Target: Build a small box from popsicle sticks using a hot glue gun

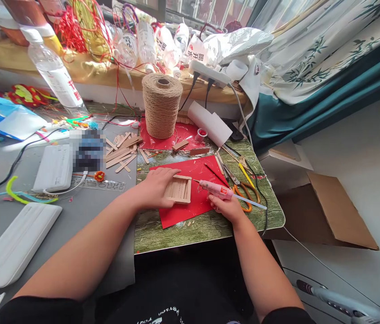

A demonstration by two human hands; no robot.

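A small square tray of craft sticks with raised edges lies on a red sheet. My left hand grips it from the left, covering that side, fingers along the far edge and thumb along the near one. In my right hand is a pink hot glue gun, fingers wrapped round its handle. Its nozzle points left, just beside the tray's upper right corner, and I cannot tell whether they touch. A pale glue stick juts from the gun's back.
Scissors with orange handles and a pencil lie right of the sheet. Loose craft sticks are heaped at the left. Behind stand a twine spool and a white power strip. A cord runs along the table's right edge.
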